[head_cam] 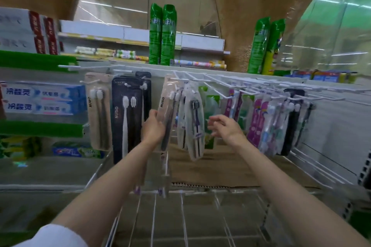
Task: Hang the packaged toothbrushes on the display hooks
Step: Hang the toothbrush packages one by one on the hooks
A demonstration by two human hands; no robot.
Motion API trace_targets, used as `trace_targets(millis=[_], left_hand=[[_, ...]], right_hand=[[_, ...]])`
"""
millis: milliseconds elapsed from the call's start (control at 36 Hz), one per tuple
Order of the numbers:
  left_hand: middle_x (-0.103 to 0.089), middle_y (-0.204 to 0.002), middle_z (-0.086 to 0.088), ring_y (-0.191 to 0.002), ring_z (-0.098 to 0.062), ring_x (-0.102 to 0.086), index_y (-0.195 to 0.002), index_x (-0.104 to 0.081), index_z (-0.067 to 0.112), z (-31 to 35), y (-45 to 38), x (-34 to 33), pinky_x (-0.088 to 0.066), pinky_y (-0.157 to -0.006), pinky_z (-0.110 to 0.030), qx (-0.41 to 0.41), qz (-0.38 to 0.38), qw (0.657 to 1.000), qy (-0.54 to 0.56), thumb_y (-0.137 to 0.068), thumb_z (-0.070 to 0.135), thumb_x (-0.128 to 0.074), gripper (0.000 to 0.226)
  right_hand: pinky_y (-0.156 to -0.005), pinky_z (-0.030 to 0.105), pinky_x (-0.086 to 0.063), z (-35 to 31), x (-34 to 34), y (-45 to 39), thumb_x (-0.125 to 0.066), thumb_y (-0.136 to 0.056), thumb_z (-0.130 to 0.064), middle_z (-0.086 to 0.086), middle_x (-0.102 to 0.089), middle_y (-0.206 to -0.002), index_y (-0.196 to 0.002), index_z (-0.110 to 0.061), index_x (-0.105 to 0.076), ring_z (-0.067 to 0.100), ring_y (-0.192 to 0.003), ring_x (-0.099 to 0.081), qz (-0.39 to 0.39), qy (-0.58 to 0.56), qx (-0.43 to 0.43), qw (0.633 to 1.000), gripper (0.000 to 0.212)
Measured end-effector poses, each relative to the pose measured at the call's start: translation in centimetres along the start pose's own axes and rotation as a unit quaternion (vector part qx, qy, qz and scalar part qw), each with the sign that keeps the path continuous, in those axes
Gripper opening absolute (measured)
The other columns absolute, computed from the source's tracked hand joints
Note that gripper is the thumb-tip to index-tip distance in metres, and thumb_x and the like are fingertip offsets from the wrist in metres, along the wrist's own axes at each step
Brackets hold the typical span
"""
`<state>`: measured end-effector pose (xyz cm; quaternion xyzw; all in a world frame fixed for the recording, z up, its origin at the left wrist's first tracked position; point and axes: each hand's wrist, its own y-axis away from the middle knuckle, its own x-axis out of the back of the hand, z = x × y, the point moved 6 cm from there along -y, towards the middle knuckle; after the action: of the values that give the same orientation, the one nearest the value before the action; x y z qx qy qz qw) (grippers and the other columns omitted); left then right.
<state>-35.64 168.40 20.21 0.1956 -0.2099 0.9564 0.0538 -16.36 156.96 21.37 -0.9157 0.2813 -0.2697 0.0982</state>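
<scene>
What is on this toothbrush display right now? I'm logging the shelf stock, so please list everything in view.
Beige AUBO pack: one, beige, hanging far left.
Black AUBO packs: a few overlapping, exact count unclear, black, right of the beige one.
Held pack: one, beige, top at a hook, gripped by the left hand.
Clear packs: several, clear, centre hooks.
Pink and black packs: many, mixed colours, right hooks.
Display hooks: many, white, along the top rail.
Toothpaste boxes: two, white-blue, left shelf.
Green cans: two pairs, green, on top.
Left hand: holds the pack's edge.
Right hand: empty, fingers loosely spread near the clear packs.
</scene>
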Motion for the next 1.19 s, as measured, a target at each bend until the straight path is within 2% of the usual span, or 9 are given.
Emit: trace_targets(millis=[83,278,472,583,722,833,917,1056,1194], left_hand=[[-0.053,-0.112,-0.013,-0.088,-0.02,-0.052,-0.114,-0.04,0.008,0.4,0.7,-0.6,-0.044,-0.068,-0.027,-0.008,0.02,1.0,0.02,-0.093,0.011,-0.049,0.022],[-0.03,-0.127,-0.015,-0.11,-0.022,-0.04,-0.116,-0.039,0.004,2.9,2.7,-1.4,-0.033,-0.095,-0.026,-0.049,0.087,0.995,0.0,-0.09,0.002,-0.049,0.028],[-0.038,-0.094,0.001,-0.078,-0.008,-0.04,-0.092,-0.046,0.006,5.9,2.9,-0.9,-0.035,-0.072,-0.007,-0.116,0.167,0.978,0.051,-0.091,0.001,-0.045,0.005],[-0.043,-0.089,-0.001,-0.073,-0.007,-0.042,-0.083,-0.049,0.011,7.2,3.4,-1.1,-0.036,-0.067,-0.006,-0.167,0.173,0.97,0.018,-0.087,-0.001,-0.05,0.013],[-0.045,-0.082,0.003,-0.07,-0.007,-0.044,-0.083,-0.05,0.011,8.3,3.9,-2.0,-0.037,-0.064,-0.01,-0.194,0.15,0.969,0.018,-0.084,-0.004,-0.052,0.015],[-0.048,-0.081,0.0,-0.066,-0.005,-0.044,-0.08,-0.05,0.015,8.8,4.0,-2.4,-0.039,-0.061,-0.012,-0.199,0.151,0.968,0.022,-0.082,-0.007,-0.052,0.022],[-0.052,-0.082,-0.005,-0.067,-0.008,-0.046,-0.075,-0.046,0.023,9.0,4.1,-2.7,-0.039,-0.06,-0.014,-0.206,0.157,0.966,0.018,-0.081,-0.008,-0.051,0.032],[-0.053,-0.077,0.001,-0.067,-0.01,-0.049,-0.081,-0.052,0.013,9.0,4.0,-3.3,-0.041,-0.061,-0.019,-0.196,0.148,0.969,0.01,-0.081,-0.005,-0.052,0.018],[-0.063,-0.075,0.005,-0.072,-0.012,-0.061,-0.085,-0.058,0.016,8.8,4.0,-4.0,-0.053,-0.071,-0.03,-0.169,0.105,0.979,0.03,-0.083,-0.002,-0.051,0.02]], right_hand=[[-0.106,0.04,-0.042,-0.6,0.1,-1.4,-0.036,-0.101,-0.008,0.008,-0.053,-0.134,-0.135,-0.007,-0.047,0.022,-0.124,-0.051,0.0,-0.021,0.012,1.0,0.036],[-0.114,0.038,-0.029,-1.0,-2.3,-5.2,-0.032,-0.1,-0.01,0.005,-0.041,-0.146,-0.142,-0.014,-0.039,0.023,-0.136,-0.037,-0.035,0.007,0.002,0.999,0.043],[-0.1,0.035,-0.039,-1.9,-3.1,-8.8,-0.043,-0.097,-0.011,0.01,-0.053,-0.133,-0.135,-0.008,-0.047,0.028,-0.121,-0.05,-0.014,0.041,0.02,0.999,0.039],[-0.095,0.032,-0.045,-2.1,-3.4,-10.6,-0.051,-0.093,-0.012,0.01,-0.062,-0.123,-0.124,-0.009,-0.058,0.028,-0.11,-0.057,-0.02,0.012,0.031,0.999,0.032],[-0.073,0.029,-0.043,-1.8,-4.3,-11.8,-0.054,-0.09,-0.012,0.014,-0.064,-0.086,-0.067,-0.017,-0.06,0.022,-0.083,-0.057,-0.036,-0.011,0.054,0.998,0.025],[-0.084,0.044,-0.05,-1.5,-4.6,-11.8,-0.056,-0.087,-0.012,0.014,-0.067,-0.091,-0.092,-0.011,-0.069,0.027,-0.088,-0.061,-0.058,-0.087,0.065,0.992,0.014],[-0.064,0.03,-0.054,-1.8,-4.4,-11.4,-0.049,-0.09,-0.007,0.004,-0.06,-0.077,-0.097,-0.004,-0.066,0.019,-0.073,-0.057,-0.072,-0.13,0.051,0.988,0.018],[-0.053,0.027,-0.048,-2.1,-3.9,-11.1,-0.048,-0.096,-0.021,0.006,-0.057,-0.064,-0.064,-0.013,-0.056,0.021,-0.058,-0.054,-0.03,-0.097,0.074,0.992,0.033],[-0.054,0.03,-0.031,-3.0,-3.2,-10.5,-0.041,-0.098,-0.017,0.011,-0.055,-0.07,-0.07,-0.007,-0.058,0.023,-0.065,-0.049,0.025,0.009,0.142,0.99,0.034]])
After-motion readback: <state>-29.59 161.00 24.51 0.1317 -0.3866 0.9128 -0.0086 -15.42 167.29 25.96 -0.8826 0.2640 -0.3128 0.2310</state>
